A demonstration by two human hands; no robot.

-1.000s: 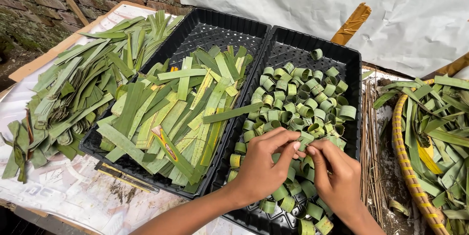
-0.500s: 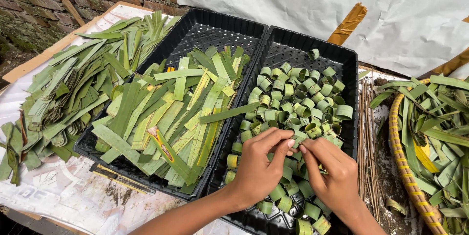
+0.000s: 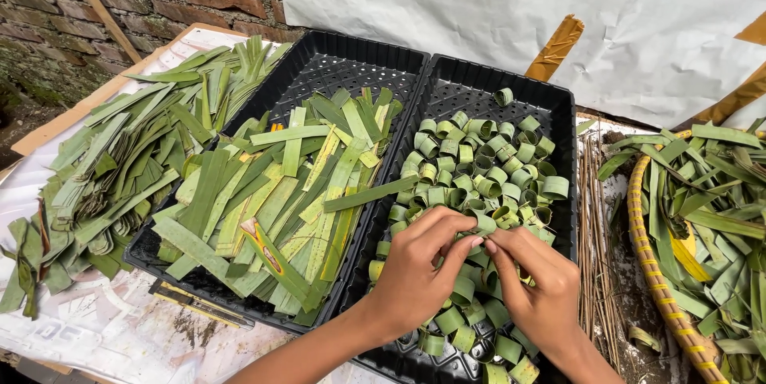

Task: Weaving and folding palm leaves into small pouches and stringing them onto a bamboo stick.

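Both hands, left and right, fingertips pinched together on one small green rolled leaf ring above right black plastic tray; best kept tightly coiled, grip light.

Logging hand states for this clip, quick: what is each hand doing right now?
Left hand: fingers pinched on a leaf ring over the right tray.
Right hand: fingertips pinched at the same leaf ring, meeting the left hand's.

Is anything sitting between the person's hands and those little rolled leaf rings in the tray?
Nothing visible does. The left hand and right hand rest right on the leaf rings in the right black tray, fingertips meeting over the pile.
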